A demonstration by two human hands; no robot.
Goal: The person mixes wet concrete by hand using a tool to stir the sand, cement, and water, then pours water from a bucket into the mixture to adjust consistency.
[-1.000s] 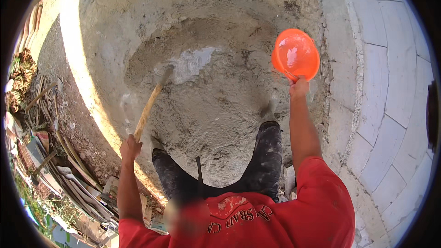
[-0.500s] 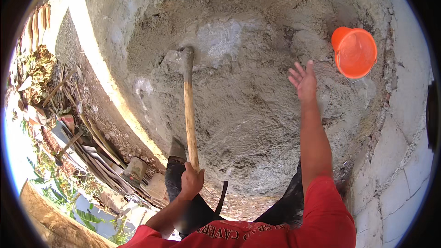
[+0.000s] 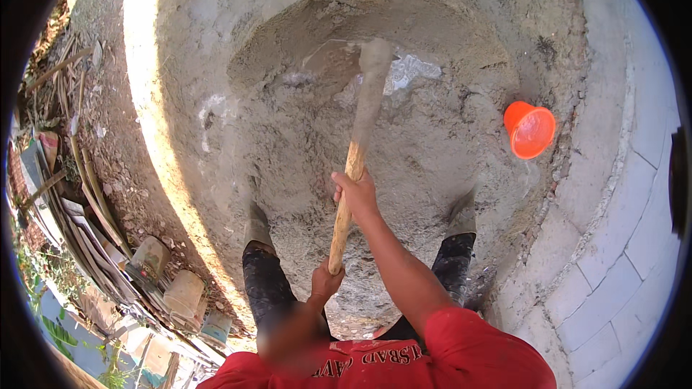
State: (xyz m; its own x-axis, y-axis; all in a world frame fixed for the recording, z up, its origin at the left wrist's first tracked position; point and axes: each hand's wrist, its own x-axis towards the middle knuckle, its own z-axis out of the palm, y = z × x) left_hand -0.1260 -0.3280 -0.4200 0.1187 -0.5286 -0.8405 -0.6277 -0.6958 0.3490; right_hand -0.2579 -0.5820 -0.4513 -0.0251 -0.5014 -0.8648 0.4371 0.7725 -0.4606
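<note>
Both of my hands grip the wooden handle of a hoe (image 3: 339,236). My left hand (image 3: 326,281) is closed around the butt end, close to my legs. Farther up the shaft, my right hand (image 3: 357,192) is wrapped around the wood. The upper handle and head are coated grey and somewhat blurred. At the far end, the hoe's head rests at or in a broad bed of wet grey mortar (image 3: 425,148), beside a shiny wet patch. How deep the blade sits I cannot tell.
An orange bucket (image 3: 532,132) leans on its side at the right. My boots stand in the mortar. A pale block wall (image 3: 605,302) runs along the right. Old containers (image 3: 184,294) and stacked boards (image 3: 94,234) lie at the left, past a sunlit strip (image 3: 155,122).
My right hand, open in the air before, now grips the hoe handle. The hoe's head has shifted right and farther away. The bucket appears smaller and lower in view.
</note>
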